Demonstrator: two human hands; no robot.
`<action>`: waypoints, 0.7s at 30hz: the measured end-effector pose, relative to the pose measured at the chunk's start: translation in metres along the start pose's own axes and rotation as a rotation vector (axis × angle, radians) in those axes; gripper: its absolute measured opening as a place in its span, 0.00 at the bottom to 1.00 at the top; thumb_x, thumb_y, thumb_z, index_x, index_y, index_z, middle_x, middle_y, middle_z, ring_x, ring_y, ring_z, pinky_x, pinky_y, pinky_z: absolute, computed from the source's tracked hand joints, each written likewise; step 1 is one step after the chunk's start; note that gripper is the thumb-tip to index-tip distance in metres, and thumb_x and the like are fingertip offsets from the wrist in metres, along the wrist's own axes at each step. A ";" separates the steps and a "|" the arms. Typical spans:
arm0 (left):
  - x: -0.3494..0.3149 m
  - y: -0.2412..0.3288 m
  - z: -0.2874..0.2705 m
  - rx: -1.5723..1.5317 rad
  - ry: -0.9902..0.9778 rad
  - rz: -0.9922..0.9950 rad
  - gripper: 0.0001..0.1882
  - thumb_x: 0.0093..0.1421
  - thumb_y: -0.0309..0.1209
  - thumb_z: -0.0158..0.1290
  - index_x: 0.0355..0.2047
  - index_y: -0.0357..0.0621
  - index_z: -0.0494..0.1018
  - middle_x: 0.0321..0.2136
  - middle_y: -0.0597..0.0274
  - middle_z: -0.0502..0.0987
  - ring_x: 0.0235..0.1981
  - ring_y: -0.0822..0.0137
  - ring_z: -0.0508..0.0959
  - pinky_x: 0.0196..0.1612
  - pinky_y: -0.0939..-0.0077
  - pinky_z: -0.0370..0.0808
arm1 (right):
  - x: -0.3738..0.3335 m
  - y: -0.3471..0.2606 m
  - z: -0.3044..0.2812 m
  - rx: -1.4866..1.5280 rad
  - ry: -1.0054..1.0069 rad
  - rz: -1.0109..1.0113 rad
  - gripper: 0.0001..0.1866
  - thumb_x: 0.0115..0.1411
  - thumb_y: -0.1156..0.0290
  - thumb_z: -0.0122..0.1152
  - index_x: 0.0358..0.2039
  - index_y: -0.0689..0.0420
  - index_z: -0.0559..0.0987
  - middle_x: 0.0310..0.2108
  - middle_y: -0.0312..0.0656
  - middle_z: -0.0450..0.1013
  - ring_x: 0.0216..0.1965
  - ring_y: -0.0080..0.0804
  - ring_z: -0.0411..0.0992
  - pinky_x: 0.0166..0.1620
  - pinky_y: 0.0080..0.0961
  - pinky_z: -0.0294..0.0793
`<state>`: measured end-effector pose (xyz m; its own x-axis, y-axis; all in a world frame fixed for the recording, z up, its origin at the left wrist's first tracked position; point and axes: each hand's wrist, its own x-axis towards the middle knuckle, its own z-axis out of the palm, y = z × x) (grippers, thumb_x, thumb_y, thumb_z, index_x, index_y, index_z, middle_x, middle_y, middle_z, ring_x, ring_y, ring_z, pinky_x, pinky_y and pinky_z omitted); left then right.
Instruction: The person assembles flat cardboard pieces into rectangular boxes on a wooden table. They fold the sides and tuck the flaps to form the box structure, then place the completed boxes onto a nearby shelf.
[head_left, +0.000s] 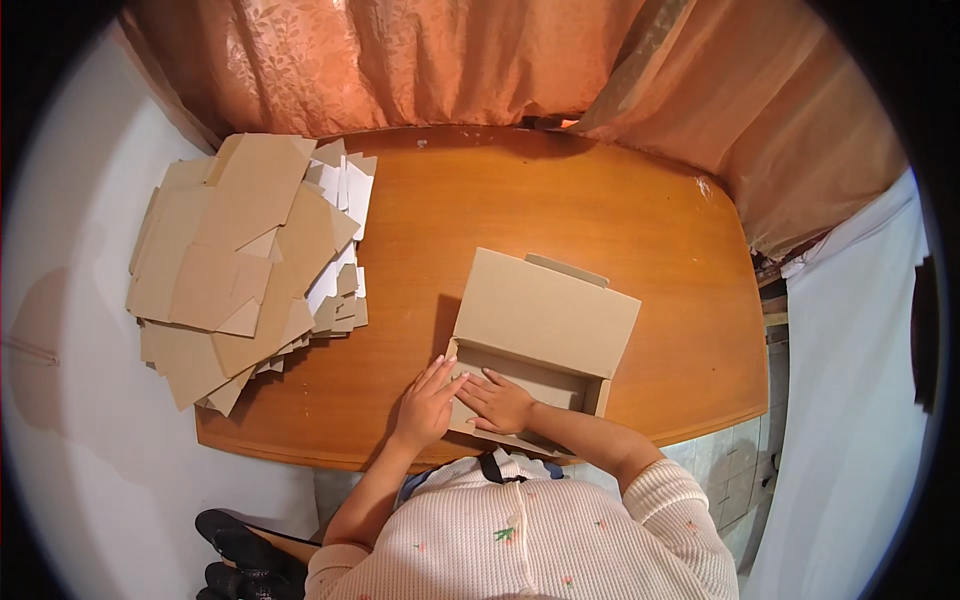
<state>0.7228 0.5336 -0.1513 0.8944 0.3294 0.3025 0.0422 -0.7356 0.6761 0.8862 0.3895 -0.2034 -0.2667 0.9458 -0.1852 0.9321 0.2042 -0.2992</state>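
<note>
Centre of the frame: a flat brown cardboard box (540, 335) with its lid raised lies on an oval orange-brown wooden table (560, 200). The left hand (428, 400), fingers spread flat, presses the box's left wall; the right hand (500, 402) lies flat inside the tray. Left: a stack of unfolded cardboard blanks (240, 265).

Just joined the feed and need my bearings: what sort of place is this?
Probably a room in a home used for hand-folding boxes, not a factory. A wooden table stands against an orange curtain, a stack of flat cardboard blanks lies at its left end, and both hands press into a half-folded cardboard box.
</note>
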 end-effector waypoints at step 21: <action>-0.009 -0.008 0.011 -0.125 0.030 -0.053 0.25 0.53 0.19 0.47 0.53 0.26 0.66 0.60 0.28 0.59 0.60 0.34 0.63 0.62 0.56 0.62 | 0.011 0.000 0.003 0.136 -0.022 0.025 0.35 0.67 0.50 0.35 0.68 0.55 0.50 0.69 0.42 0.49 0.70 0.33 0.45 0.68 0.47 0.43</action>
<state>0.7193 0.5299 -0.1673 0.8786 0.3847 0.2830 0.0315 -0.6380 0.7694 0.8826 0.3993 -0.2081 -0.2504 0.9441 -0.2145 0.8969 0.1429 -0.4184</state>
